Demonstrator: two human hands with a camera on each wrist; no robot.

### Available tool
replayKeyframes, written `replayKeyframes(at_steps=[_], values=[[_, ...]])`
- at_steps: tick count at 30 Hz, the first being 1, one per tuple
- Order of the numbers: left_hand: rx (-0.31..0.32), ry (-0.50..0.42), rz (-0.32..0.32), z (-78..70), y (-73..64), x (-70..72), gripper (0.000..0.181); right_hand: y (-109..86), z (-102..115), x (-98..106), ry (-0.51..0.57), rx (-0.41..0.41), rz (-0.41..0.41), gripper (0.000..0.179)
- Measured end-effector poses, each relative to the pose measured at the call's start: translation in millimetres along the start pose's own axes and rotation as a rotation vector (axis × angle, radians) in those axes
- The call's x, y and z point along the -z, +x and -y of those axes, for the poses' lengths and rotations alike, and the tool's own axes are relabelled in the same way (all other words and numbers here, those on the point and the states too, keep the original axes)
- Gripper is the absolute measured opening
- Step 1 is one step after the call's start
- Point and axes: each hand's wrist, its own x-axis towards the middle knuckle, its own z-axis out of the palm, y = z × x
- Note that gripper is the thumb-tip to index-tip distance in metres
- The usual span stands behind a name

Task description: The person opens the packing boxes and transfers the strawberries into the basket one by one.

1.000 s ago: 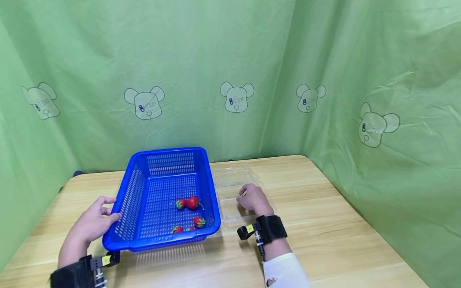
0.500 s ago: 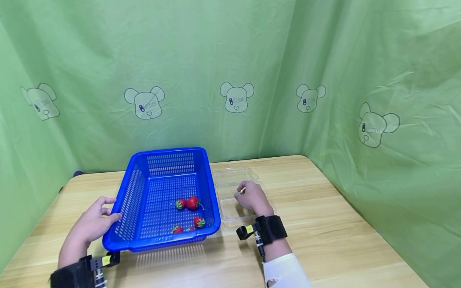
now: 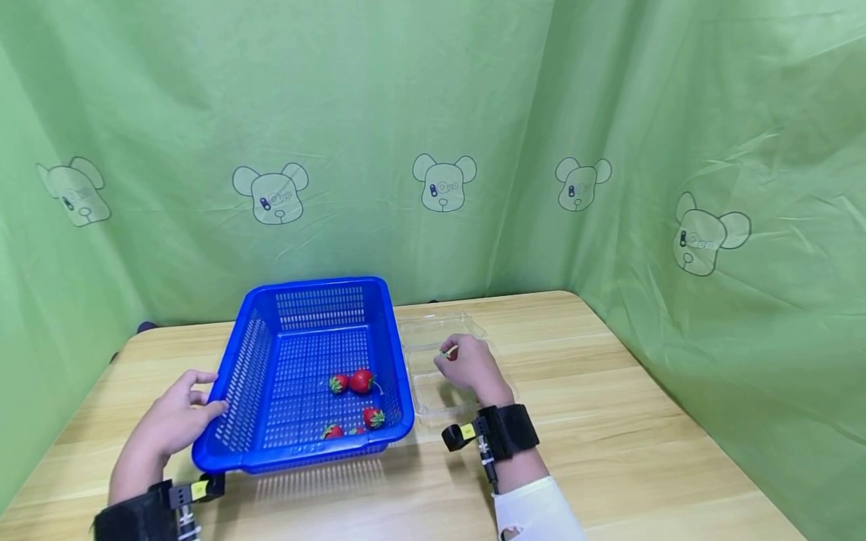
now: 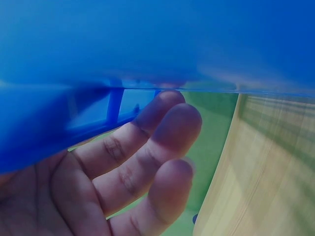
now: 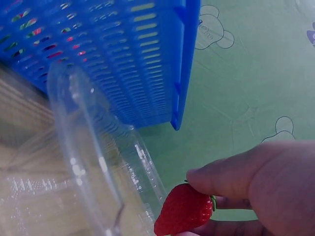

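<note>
My right hand [image 3: 468, 364] is over the clear plastic container [image 3: 433, 394], pinching a red strawberry [image 5: 183, 210] between thumb and fingers. In the right wrist view the berry's tip points down beside the container's raised edge, its green leaves towards the palm. On the left, my left hand [image 3: 172, 413] holds the side rim of a blue plastic basket [image 3: 399, 361]. Seen from the left wrist, its fingers [image 4: 172, 130] curl up under that rim; the thumb is hidden there. Several strawberries [image 3: 362, 381] lie in the basket's near right part.
The container's lid half [image 3: 440, 328] lies folded back, away from me. Basket and container stand side by side on a wooden table [image 3: 609, 421]. A green curtain [image 3: 501, 98] printed with bear heads hangs round the back and sides.
My right hand has shifted slightly away from me and to the left, with the strawberry now showing between its fingers. The left hand and the basket have stayed put.
</note>
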Motion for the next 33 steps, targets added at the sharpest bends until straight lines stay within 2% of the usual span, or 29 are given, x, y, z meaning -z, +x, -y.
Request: replayKeyframes(at_steps=[12, 33], values=[[0.007, 0.005, -0.002, -0.3, 1.5, 1.1, 0.057, -2.1, 9.6, 4.9, 0.010, 0.061, -0.048, 0.019], [-0.001, 0.007, -0.009, 1.0, 0.8, -0.4, 0.056, -6.6, 23.2, 9.7, 0.005, 0.110, -0.087, 0.019]])
